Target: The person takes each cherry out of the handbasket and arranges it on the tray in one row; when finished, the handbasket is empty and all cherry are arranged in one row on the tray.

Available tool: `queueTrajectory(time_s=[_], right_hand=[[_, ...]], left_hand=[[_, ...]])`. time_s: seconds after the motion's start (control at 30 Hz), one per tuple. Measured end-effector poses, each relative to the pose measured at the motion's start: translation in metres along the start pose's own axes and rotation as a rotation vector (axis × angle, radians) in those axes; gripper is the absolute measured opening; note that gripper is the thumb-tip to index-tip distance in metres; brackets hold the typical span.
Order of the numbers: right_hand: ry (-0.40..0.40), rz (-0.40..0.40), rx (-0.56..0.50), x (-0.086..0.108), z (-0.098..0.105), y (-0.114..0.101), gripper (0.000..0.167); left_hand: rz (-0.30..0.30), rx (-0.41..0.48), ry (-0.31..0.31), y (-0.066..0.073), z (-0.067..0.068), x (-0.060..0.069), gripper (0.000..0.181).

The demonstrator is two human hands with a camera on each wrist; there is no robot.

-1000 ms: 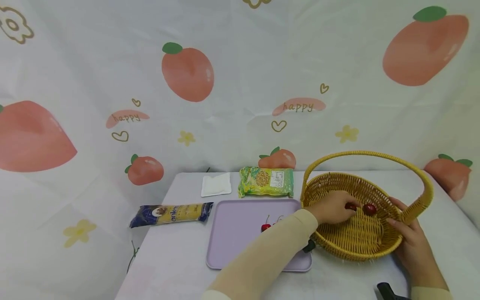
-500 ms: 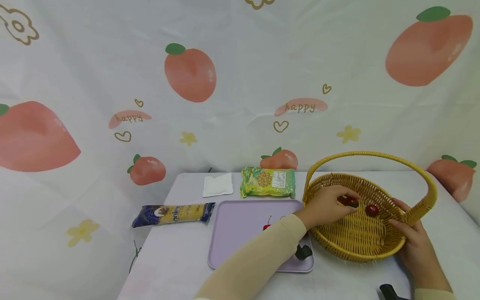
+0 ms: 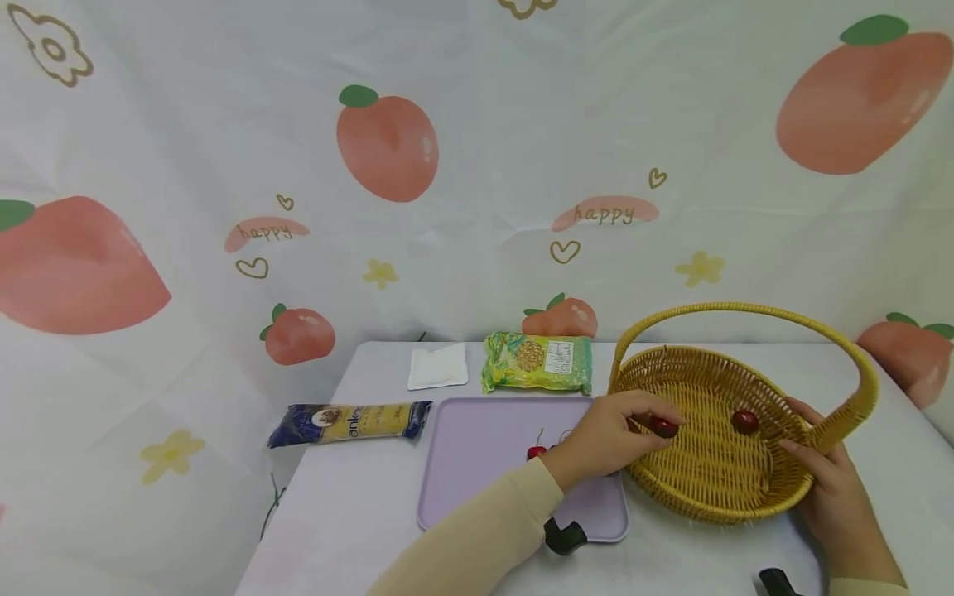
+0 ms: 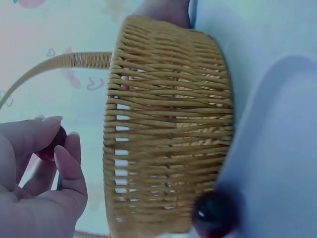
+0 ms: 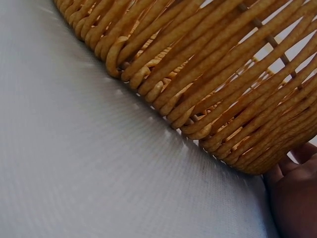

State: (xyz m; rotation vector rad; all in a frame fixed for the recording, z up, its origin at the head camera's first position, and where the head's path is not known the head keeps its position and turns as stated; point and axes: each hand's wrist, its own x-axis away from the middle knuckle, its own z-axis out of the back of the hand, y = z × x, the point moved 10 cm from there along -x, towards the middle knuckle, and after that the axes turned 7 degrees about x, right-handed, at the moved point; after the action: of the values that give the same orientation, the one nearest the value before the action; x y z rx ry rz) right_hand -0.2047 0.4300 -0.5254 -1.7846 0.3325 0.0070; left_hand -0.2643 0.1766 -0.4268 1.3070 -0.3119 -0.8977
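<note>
Between thumb and fingers of my left hand (image 3: 596,439) is a dark red cherry (image 3: 664,428), held over the left side of a yellow wicker basket (image 3: 708,468). The left wrist view shows the pinched cherry (image 4: 51,146) beside the basket's woven wall. A second cherry (image 3: 744,421) lies inside the basket. My right hand (image 3: 842,505) grips the basket's right rim by the handle's base, thumb on the inner side. On the lilac tray (image 3: 477,463) sits a bright red cherry (image 3: 536,452) with a stem; my left wrist partly hides others behind it.
Behind the tray lie a green and yellow food packet (image 3: 537,362) and a white sachet (image 3: 437,366). A blue and gold packet (image 3: 350,422) rests at the table's left edge. The basket's tall handle (image 3: 734,307) arches over it. A patterned cloth hangs behind.
My left hand has drawn back leftward from the middle of the basket to its left side, bringing the cherry along. My right hand keeps its grip on the rim.
</note>
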Motion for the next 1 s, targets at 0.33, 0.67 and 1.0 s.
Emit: queueTrajectory(time_s=[0.33,0.67,1.0], right_hand=[[-0.011,0.018,-0.025,0.001,-0.002,-0.002,0.059],[-0.013,0.02,-0.031,0.0,-0.003,-0.004,0.059],[0.006,0.014,-0.039,-0.002,-0.001,-0.003,0.059]], left_hand=[[0.119,0.151,0.161,-0.02,0.055,0.05,0.028],[0.114,0.144,0.323,-0.025,0.11,0.095,0.023],[0.148,0.113,0.519,-0.043,0.149,0.136,0.023]])
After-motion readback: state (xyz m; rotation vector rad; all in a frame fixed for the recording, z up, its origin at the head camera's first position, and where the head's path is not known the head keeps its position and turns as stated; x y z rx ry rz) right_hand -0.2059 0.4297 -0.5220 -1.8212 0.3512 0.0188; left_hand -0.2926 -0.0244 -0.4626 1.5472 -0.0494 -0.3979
